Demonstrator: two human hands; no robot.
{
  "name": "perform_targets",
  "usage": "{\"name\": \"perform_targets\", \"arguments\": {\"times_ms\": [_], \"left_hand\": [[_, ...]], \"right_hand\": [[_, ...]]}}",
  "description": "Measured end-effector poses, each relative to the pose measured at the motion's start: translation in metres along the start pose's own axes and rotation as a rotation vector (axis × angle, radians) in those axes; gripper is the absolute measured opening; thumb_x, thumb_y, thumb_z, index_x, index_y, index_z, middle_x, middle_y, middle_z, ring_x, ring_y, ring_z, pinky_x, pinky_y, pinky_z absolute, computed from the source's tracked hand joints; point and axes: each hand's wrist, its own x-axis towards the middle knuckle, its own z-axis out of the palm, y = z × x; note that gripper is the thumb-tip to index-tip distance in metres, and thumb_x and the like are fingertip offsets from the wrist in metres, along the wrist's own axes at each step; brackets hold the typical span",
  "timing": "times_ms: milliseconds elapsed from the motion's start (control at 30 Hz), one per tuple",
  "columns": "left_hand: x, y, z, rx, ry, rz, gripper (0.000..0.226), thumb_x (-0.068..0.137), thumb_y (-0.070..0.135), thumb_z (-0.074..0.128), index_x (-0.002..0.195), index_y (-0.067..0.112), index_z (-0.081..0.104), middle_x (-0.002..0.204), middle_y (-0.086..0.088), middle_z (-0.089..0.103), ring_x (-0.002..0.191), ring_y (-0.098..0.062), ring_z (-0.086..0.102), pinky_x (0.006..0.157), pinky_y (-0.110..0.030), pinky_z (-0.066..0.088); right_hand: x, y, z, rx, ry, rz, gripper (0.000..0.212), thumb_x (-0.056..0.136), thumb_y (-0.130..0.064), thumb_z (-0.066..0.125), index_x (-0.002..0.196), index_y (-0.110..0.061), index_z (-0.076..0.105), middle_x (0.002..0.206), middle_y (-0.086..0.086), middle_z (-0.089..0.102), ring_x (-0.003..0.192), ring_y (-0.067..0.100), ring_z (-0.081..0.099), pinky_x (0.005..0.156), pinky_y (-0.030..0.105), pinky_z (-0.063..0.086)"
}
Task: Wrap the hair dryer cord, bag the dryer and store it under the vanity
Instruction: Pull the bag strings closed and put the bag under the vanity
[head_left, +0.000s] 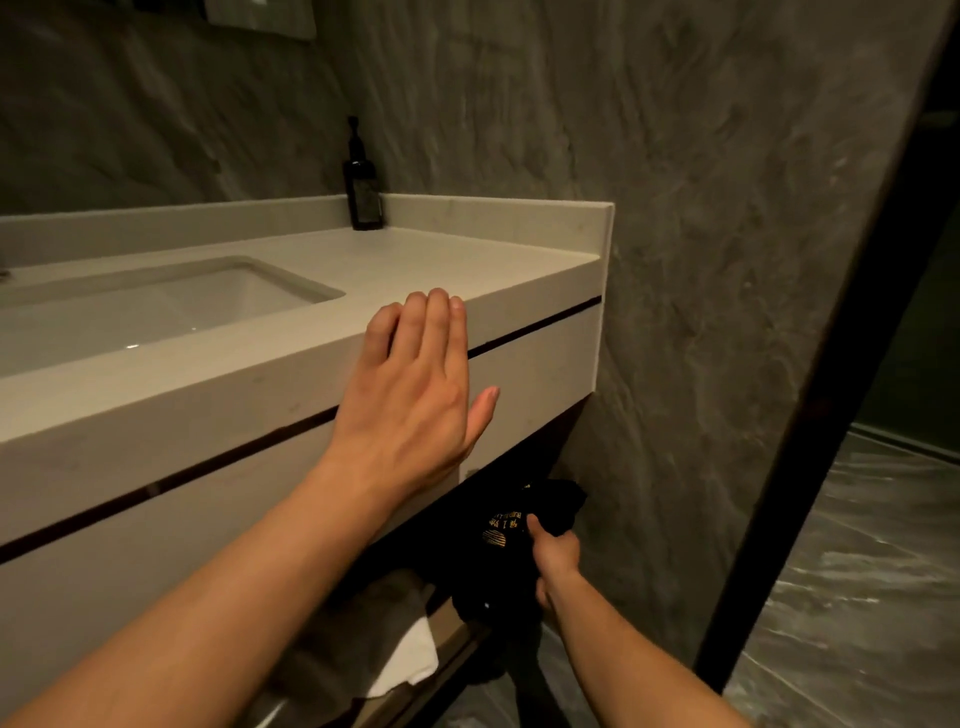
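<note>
A pale vanity (519, 291) with a sunken basin (171, 306) stands against grey marbled walls; a dark pump bottle (362, 187) sits in its back corner. The left hand (415, 395) lies flat and open on the front edge. The right hand (556, 556) grips a black bag (498, 535) – gold print on it – under the counter, above a shelf with a white towel (410, 660).

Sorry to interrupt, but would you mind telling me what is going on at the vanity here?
A person is putting a black drawstring bag with gold print under the vanity. The right hand grips the bag below the counter's right end, above a lower shelf holding a white towel. The left hand lies flat against the vanity's front edge, holding nothing. The dryer itself is not visible.
</note>
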Motion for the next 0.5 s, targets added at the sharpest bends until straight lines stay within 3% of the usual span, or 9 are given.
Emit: {"name": "perform_targets", "arguments": {"times_ms": [67,133,333,433,500], "left_hand": [[0.001,0.0,0.002,0.005,0.008,-0.004,0.082,0.1,0.055,0.022,0.152,-0.009,0.02,0.154,-0.03,0.033,0.142,-0.043,0.031,0.117,-0.051,0.021],[0.001,0.001,0.004,0.016,0.008,-0.006,0.082,0.1,0.054,0.021,0.152,-0.009,0.018,0.155,-0.03,0.032,0.142,-0.044,0.03,0.117,-0.052,0.021],[0.001,0.001,0.006,0.042,0.015,0.0,0.084,0.1,0.056,0.019,0.152,-0.01,0.017,0.155,-0.031,0.031,0.142,-0.045,0.03,0.116,-0.053,0.021],[0.001,0.001,0.007,0.053,0.018,0.004,0.084,0.1,0.056,0.019,0.152,-0.01,0.015,0.155,-0.031,0.029,0.142,-0.045,0.029,0.117,-0.053,0.021],[0.001,0.001,0.006,0.051,0.023,0.007,0.084,0.1,0.055,0.021,0.152,-0.011,0.015,0.155,-0.032,0.03,0.142,-0.046,0.029,0.117,-0.053,0.021]], "right_hand": [[0.015,0.001,0.009,-0.047,0.021,-0.009,0.066,0.083,-0.035,0.076,0.136,-0.005,0.053,0.13,0.019,0.066,0.114,0.038,0.065,0.098,0.051,0.055],[0.011,-0.01,0.019,-0.082,0.021,-0.007,0.06,0.086,-0.032,0.073,0.133,0.0,0.054,0.129,0.023,0.066,0.113,0.039,0.065,0.097,0.05,0.055],[0.008,-0.02,0.032,-0.158,-0.149,0.075,0.062,0.1,-0.034,0.053,0.152,-0.004,0.035,0.145,0.02,0.054,0.128,0.036,0.056,0.105,0.04,0.049],[0.02,-0.012,0.026,-0.313,-0.109,-0.001,0.059,0.095,-0.037,0.059,0.143,-0.004,0.049,0.139,0.019,0.06,0.122,0.037,0.06,0.102,0.045,0.053],[0.023,-0.009,0.018,-0.307,-0.04,-0.025,0.045,0.093,-0.03,0.066,0.128,-0.003,0.062,0.12,0.02,0.07,0.104,0.036,0.069,0.083,0.041,0.06]]}}
